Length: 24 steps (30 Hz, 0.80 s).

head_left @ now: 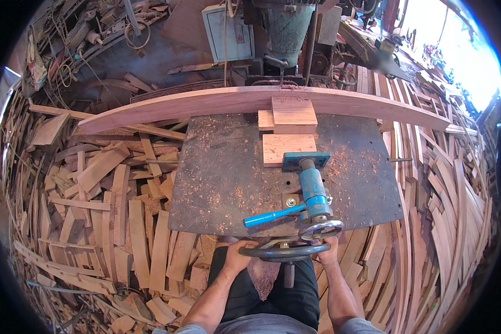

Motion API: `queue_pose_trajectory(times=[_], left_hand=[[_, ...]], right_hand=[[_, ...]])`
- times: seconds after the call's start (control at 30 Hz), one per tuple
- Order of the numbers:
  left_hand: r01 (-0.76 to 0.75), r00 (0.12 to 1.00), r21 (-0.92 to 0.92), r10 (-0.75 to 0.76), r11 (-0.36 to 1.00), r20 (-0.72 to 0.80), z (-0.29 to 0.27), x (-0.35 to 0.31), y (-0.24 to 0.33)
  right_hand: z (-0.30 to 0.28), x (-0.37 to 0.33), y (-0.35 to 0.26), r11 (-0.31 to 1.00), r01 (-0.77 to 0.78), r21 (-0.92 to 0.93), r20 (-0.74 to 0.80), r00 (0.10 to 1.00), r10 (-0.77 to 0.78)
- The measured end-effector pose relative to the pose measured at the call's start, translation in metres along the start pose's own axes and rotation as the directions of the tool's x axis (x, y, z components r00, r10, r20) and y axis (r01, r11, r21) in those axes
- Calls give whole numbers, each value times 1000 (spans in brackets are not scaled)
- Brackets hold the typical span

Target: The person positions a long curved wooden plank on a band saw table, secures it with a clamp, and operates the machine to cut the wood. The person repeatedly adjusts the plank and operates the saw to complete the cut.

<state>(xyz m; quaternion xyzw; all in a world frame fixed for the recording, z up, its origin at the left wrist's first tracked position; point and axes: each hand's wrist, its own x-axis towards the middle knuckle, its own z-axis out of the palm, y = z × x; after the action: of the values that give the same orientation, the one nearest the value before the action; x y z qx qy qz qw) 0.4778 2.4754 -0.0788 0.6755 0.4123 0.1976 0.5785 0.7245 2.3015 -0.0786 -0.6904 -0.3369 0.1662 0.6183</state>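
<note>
My left hand (240,255) is wrapped round the left rim of a large dark handwheel (281,253) at the front of the machine table. The opposite side of that rim is in my right hand (329,250), just below a smaller chrome wheel (320,229). Above the wheels a blue screw clamp (313,189) with a blue lever (275,216) presses its plate toward wooden blocks (289,148). Beyond these blocks, a long wooden board (206,102) stands on edge across the table, under the machine's green head (285,36).
Shavings lie over the dark metal table (222,172). Wood offcuts (108,172) pile up on the left, and long strips (412,222) cover the floor on the right. A grey electrical box (228,33) stands behind. The board's ends overhang both table sides.
</note>
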Motion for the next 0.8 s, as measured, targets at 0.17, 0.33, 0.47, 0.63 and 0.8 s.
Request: queue_pose_trajectory(times=[0.17,0.33,0.47,0.63,0.8], left_hand=[[-3,1000,-37,4,999,18,1,0,2],[6,1000,10,-6,1000,13,0,0,2],[14,1000,-7,-14,1000,9,1,0,0],[-3,1000,-13,3,1000,1,2,0,0],[-4,1000,3,4,1000,7,1,0,3]], right_hand=[[-4,-1,-8,998,-61,10,56,997,60],[-4,0,-8,998,-38,-51,51,998,41],[-4,0,-11,990,56,-129,4,998,-56],[-3,1,-18,995,-81,-62,45,995,84],[1,3,-25,998,-54,-36,19,998,55]])
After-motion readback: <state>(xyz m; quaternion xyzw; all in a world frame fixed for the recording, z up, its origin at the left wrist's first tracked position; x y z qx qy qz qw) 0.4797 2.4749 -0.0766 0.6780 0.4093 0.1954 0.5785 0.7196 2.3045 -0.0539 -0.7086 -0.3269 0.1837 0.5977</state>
